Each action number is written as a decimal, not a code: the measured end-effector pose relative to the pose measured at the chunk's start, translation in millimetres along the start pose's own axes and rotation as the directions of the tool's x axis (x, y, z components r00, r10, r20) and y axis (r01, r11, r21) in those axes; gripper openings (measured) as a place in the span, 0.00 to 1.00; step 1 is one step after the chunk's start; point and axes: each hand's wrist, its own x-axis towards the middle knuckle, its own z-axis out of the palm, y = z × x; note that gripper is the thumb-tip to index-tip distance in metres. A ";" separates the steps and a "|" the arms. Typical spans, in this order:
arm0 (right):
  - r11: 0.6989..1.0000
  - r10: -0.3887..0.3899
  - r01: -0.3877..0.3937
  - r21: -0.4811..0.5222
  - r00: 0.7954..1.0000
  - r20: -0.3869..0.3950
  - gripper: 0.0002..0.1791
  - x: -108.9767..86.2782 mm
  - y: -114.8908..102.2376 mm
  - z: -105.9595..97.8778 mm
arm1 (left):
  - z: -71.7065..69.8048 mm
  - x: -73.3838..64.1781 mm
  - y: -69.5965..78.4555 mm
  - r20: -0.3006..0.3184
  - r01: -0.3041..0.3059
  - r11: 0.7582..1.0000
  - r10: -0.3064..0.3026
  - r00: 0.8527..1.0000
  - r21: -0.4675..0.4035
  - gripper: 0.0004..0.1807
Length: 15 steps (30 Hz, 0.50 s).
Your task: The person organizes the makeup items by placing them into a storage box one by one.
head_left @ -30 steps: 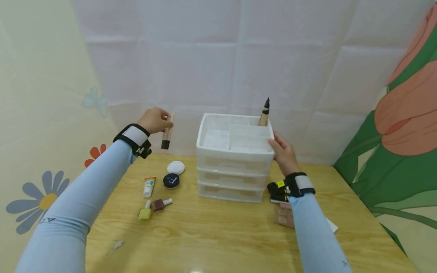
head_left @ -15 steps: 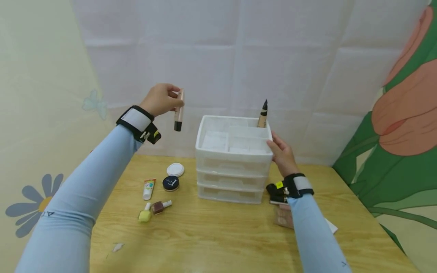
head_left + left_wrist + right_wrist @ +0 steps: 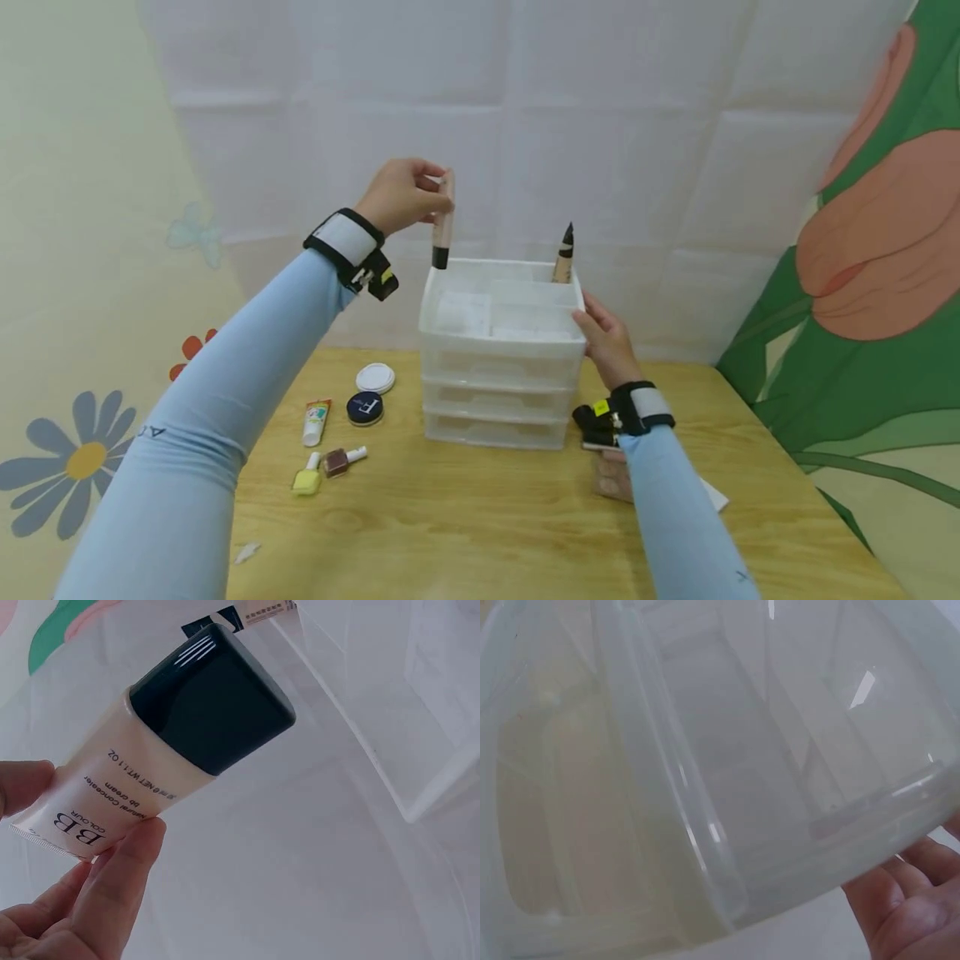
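In the head view my left hand (image 3: 401, 197) pinches a beige BB cream tube (image 3: 443, 223) near its upper end, dark cap down, above the back left corner of a white drawer organizer (image 3: 495, 369). The left wrist view shows thumb and fingers on the printed tube (image 3: 120, 780), its black cap (image 3: 214, 701) pointing away. My right hand (image 3: 611, 343) holds the organizer's right side, thumb at the front corner of the rim. A beige tube with a pointed dark tip (image 3: 562, 265) stands in the organizer's back right compartment.
On the wooden table's left are a white round case (image 3: 375, 377), a dark compact (image 3: 365, 407), a small white tube (image 3: 316, 423), and yellow (image 3: 306, 477) and brown (image 3: 337, 462) nail polish bottles. Black items (image 3: 597, 423) and a pinkish palette (image 3: 613, 477) lie by the right forearm.
My left hand has lifted the BB cream tube and carried it rightward, from left of the organizer to above its back left corner. The right hand keeps its hold on the organizer's side.
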 end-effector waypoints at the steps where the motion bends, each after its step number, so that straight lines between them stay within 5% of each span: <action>1: 1.000 -0.001 0.001 0.000 1.000 0.001 0.35 -0.2 0.5 0.7 | 3.1 2.7 1.3 0.000 -0.001 1.000 0.001 1.000 -0.006 0.27; 15: 0.999 -0.024 0.025 0.024 1.000 -0.005 0.34 -0.4 8.8 16.0 | 45.4 37.1 -2.2 0.016 -0.044 0.998 0.045 0.999 -0.050 0.27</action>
